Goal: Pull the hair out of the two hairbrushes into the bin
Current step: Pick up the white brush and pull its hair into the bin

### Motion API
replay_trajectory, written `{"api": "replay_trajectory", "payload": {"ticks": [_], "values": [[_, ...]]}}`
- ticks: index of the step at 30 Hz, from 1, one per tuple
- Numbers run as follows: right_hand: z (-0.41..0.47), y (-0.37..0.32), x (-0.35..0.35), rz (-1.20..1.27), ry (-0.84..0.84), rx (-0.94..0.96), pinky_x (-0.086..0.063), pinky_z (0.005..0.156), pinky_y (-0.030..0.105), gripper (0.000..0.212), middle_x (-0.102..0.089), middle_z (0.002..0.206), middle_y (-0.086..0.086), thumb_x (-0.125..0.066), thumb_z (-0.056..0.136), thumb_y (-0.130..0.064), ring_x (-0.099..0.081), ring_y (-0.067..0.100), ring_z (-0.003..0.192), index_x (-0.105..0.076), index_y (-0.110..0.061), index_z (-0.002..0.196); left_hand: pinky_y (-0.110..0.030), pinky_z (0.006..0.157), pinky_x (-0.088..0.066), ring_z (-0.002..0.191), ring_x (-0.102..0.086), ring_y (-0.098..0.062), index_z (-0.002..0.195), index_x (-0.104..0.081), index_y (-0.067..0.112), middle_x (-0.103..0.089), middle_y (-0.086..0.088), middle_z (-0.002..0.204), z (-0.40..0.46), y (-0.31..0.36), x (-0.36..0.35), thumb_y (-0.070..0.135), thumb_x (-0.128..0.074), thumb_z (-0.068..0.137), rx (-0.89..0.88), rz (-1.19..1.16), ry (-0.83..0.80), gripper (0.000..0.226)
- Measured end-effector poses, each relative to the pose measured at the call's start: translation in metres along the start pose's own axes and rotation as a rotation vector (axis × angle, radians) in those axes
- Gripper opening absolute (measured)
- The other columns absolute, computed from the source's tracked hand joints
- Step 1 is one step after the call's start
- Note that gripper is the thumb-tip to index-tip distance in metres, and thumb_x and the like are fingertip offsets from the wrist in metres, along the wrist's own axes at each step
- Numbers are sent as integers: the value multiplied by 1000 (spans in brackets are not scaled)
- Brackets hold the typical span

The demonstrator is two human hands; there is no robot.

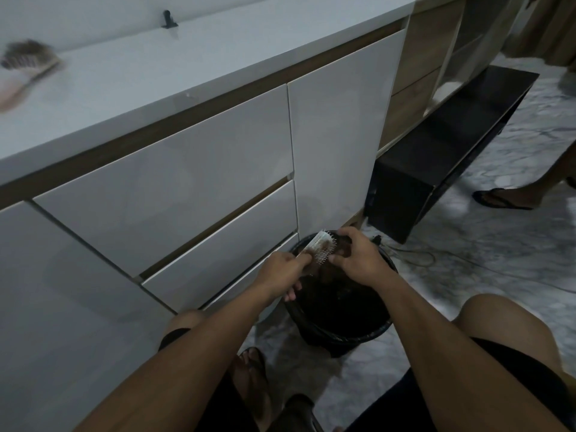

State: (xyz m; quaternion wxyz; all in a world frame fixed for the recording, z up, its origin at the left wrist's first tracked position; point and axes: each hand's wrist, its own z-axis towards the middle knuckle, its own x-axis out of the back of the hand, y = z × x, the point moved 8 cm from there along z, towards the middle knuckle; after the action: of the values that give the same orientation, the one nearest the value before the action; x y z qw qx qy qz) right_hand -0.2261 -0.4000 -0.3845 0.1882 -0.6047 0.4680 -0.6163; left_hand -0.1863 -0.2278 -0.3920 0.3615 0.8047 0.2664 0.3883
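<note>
Over the black bin (314,325) I hold a white hairbrush (321,244) with pale bristles and a brown clump of hair (325,244) caught in them. My left hand (282,271) grips the brush handle. My right hand (358,257) sits at the brush head, fingers pinched on the hair. The bin is lined with a dark bag and stands on the floor against the cabinet. A second hairbrush (28,62), dark-bristled with a pink handle, lies blurred on the white countertop (187,57) at the far left.
White drawers (187,182) stand right in front of me. A black low bench (452,145) runs to the right. Cables (420,255) trail on the marble floor behind the bin. Another person's sandalled foot (498,198) is at the right edge. My knees flank the bin.
</note>
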Motion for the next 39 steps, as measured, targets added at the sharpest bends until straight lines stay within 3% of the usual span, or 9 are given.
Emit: {"api": "replay_trajectory", "payload": {"ticks": [4,7,10,13,18,24,28,34,39], "values": [[-1,3,8,-237,61,-17,-49,83,29,18,-70,97,2,-66,83,-15,-64,21,95,-71,-19,99,-21,36,-39,33,-54,-23,81,-66,-2,-64,-14,57,1,0,5,40,-53,91,-7,37,53,45],[-3,4,20,-421,144,-57,-50,71,33,15,-70,89,11,-60,84,-14,-66,31,89,-73,-14,90,-21,39,-42,35,-57,-24,62,-64,6,-66,-16,56,2,-4,13,48,-53,86,6,79,127,49],[-5,7,31,-502,238,-125,-53,71,36,15,-68,89,10,-59,83,-11,-66,30,85,-71,-10,92,-40,54,-54,52,-65,-33,55,-58,8,-67,-18,61,3,-5,19,62,-49,72,8,96,179,57],[-2,13,30,-412,222,-128,-54,74,36,19,-67,89,9,-59,79,-8,-65,30,87,-73,-11,92,-46,62,-56,62,-68,-37,59,-59,8,-69,-18,65,4,-4,19,68,-46,63,3,124,176,61],[-5,-5,13,-90,78,47,-46,100,37,62,-59,125,0,-66,64,-16,-54,19,116,-60,-25,125,-24,43,-46,40,-61,-26,65,-63,10,-65,-10,55,3,2,10,49,-51,82,9,121,103,44],[-14,-37,8,-258,179,379,-50,89,32,27,-67,106,3,-69,78,-6,-63,20,96,-75,-15,103,-21,37,-41,34,-54,-23,80,-66,-1,-64,-10,54,1,8,-1,35,-48,87,45,76,27,41],[-11,-33,20,-236,257,277,-43,74,17,14,-75,91,4,-69,82,-7,-67,19,83,-78,-12,90,-22,37,-40,36,-55,-24,84,-68,0,-63,-8,50,0,9,-6,36,-50,87,35,54,12,40],[-6,-13,37,-75,364,126,-57,75,33,14,-72,79,3,-64,82,-4,-65,15,73,-74,-14,85,-21,39,-42,36,-55,-23,82,-67,-2,-64,-10,56,-1,9,2,36,-49,91,30,67,60,42],[-4,-13,17,-32,198,128,-50,73,17,21,-70,92,-1,-75,80,-18,-64,10,82,-72,-16,101,-22,39,-42,37,-56,-25,83,-68,-1,-64,-11,56,0,11,-2,32,-51,88,18,40,47,37]]}}
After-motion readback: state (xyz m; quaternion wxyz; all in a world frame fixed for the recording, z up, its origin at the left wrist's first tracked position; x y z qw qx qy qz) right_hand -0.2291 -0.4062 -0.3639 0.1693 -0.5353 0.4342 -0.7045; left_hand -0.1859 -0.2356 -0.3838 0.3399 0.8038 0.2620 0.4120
